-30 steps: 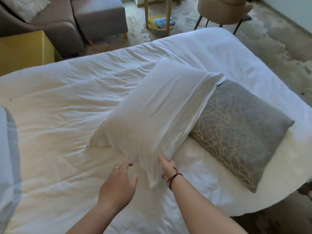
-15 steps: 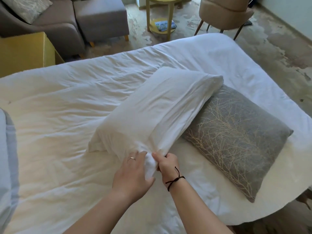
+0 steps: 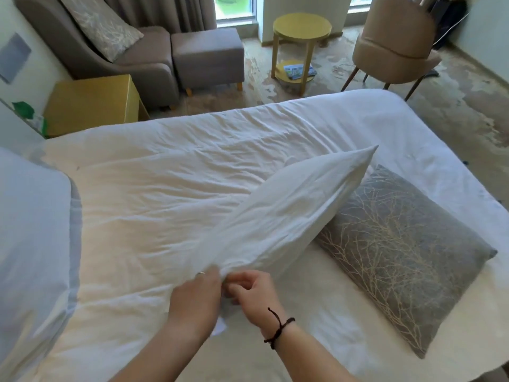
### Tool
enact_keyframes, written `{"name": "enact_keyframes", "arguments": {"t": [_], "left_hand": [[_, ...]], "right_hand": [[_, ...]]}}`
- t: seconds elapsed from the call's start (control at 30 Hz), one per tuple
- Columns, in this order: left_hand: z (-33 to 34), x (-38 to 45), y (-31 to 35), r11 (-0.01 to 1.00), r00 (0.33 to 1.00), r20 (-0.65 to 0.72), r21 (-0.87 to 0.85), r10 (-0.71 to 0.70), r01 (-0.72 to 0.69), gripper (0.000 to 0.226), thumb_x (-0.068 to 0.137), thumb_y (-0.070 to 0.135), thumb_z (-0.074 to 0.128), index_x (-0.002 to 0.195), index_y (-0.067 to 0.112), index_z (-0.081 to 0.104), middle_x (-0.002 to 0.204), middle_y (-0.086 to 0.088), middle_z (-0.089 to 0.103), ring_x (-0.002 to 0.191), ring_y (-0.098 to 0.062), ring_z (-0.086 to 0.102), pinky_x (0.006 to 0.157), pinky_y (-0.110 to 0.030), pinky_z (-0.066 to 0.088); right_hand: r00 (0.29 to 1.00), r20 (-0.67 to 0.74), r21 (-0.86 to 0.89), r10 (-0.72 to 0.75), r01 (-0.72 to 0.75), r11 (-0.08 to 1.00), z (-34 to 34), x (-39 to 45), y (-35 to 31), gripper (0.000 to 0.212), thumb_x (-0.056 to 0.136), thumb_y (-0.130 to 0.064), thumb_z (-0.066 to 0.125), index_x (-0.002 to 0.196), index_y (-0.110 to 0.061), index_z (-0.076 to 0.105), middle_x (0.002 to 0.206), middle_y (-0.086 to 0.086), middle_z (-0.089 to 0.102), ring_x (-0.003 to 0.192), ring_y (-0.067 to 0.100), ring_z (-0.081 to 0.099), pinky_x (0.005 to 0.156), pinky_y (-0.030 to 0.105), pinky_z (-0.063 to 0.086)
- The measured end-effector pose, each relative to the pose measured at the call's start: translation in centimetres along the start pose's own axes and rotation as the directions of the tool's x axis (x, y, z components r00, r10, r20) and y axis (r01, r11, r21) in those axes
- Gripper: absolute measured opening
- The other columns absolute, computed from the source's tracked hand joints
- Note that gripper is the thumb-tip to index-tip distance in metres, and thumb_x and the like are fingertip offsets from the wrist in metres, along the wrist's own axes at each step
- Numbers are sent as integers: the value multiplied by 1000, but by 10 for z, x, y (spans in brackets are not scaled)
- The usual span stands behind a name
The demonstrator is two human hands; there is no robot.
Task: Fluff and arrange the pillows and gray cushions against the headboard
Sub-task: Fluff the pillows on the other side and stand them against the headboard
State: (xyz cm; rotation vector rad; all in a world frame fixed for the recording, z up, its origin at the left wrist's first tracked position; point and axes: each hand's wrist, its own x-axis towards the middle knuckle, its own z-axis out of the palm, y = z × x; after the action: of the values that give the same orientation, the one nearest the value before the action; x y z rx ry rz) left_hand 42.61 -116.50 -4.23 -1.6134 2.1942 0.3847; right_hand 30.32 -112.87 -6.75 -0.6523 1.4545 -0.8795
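Both hands (image 3: 225, 293) pinch white pillow (image 3: 286, 213) near end | gray cushion (image 3: 396, 249) touching

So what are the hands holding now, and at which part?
Both hands, left and right, grip the white pillow at its near end.

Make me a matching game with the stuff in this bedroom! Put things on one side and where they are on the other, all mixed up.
Things:
1. white pillow
2. gray cushion
3. magazine
4. patterned cushion

Places:
A. on the lower shelf of the round yellow table
B. lying flat on the bed, near its right edge
C. leaning in the gray armchair
D. held at one end by the left hand and right hand

Pairs: 1-D, 2-B, 3-A, 4-C
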Motion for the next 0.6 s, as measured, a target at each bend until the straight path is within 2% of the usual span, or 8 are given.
{"name": "enact_keyframes", "arguments": {"t": [0.07,0.17,0.27,0.33,0.4,0.47,0.53,0.6], "left_hand": [[27,4,-25,996,995,44,8,-84,84,43,87,16,49,129,23,39,117,-1,60,103,-24,66,75,-33,47],[51,5,-47,995,995,-11,-19,-98,97,37,89,12,38,124,24,39,113,3,58,98,-21,65,67,-34,43],[52,7,-61,990,992,-53,-89,-117,112,26,85,11,36,104,27,39,102,5,59,86,-21,63,61,-32,39],[50,10,-69,980,985,-70,-138,-155,145,24,84,9,35,99,27,38,98,5,58,83,-23,62,62,-33,39],[47,13,-76,970,978,-109,-186,-180,158,21,83,9,34,94,26,38,94,5,56,80,-24,61,61,-34,40],[43,15,-81,967,971,-146,-197,-191,161,19,81,9,36,91,26,37,87,6,53,75,-24,59,58,-33,39],[40,15,-84,971,968,-172,-185,-183,151,20,80,9,38,91,26,38,82,8,50,71,-23,57,55,-32,38],[39,13,-84,979,968,-187,-151,-165,138,22,80,9,39,92,27,39,80,7,49,68,-22,58,54,-32,38]], "right_hand": [[993,113,-132,31,-16,991,9,8,13,36,88,-1,60,123,-7,60,110,4,68,102,10,64,90,23,52],[970,234,-456,-71,174,873,1,16,22,56,85,-23,69,137,-25,49,123,-7,64,111,3,58,101,28,46],[929,214,-710,-302,361,605,-34,35,10,60,83,-34,67,139,-34,44,130,-10,57,118,7,52,103,28,42],[882,222,-821,-416,399,408,-68,55,-8,65,82,-30,66,141,-33,40,142,-6,45,126,16,45,103,30,38],[880,252,-892,-403,373,256,-103,77,-25,73,79,-26,71,144,-31,37,153,-3,32,137,21,34,109,33,31],[884,309,-932,-351,356,74,-128,96,-35,79,79,-26,73,146,-31,32,157,-3,25,144,20,21,118,38,17],[872,342,-939,-349,329,-98,-139,112,-39,80,82,-33,71,148,-33,26,157,-6,25,147,17,16,120,44,3],[858,345,-937,-382,288,-197,-140,125,-43,79,80,-42,71,146,-32,28,153,-7,32,146,18,19,118,50,-4]]}}
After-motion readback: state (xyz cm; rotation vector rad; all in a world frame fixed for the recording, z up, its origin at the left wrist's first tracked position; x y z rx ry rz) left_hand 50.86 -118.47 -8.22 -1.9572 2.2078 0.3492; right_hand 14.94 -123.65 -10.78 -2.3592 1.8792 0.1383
